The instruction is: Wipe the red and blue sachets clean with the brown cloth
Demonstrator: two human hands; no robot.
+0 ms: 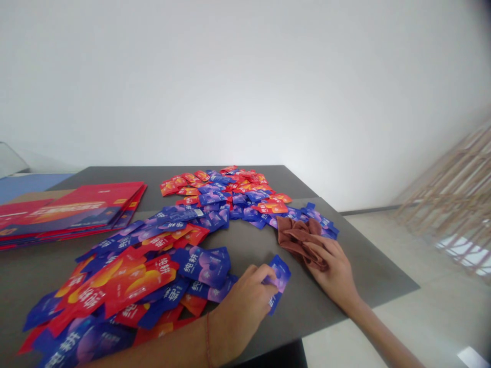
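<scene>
On the far left, a stack of flat red printed cardboard boxes [65, 212] sits on the dark grey table [307, 301], how many I can't tell. Beside it spreads a heap of glossy red and blue foil sachets [153, 276], too many to count. The left hand [241, 312] grasps one blue sachet [280, 278] at the heap's edge; further right, the unclenched right hand [330, 271] rests on a crumpled brown cloth [299, 240].

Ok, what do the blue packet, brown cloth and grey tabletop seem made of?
The blue packet in the left hand looks like glossy printed plastic film, by its sheen. The brown cloth seems a soft fabric, bunched in limp folds. The grey tabletop looks matte, perhaps laminate or stone; hard to tell.
</scene>
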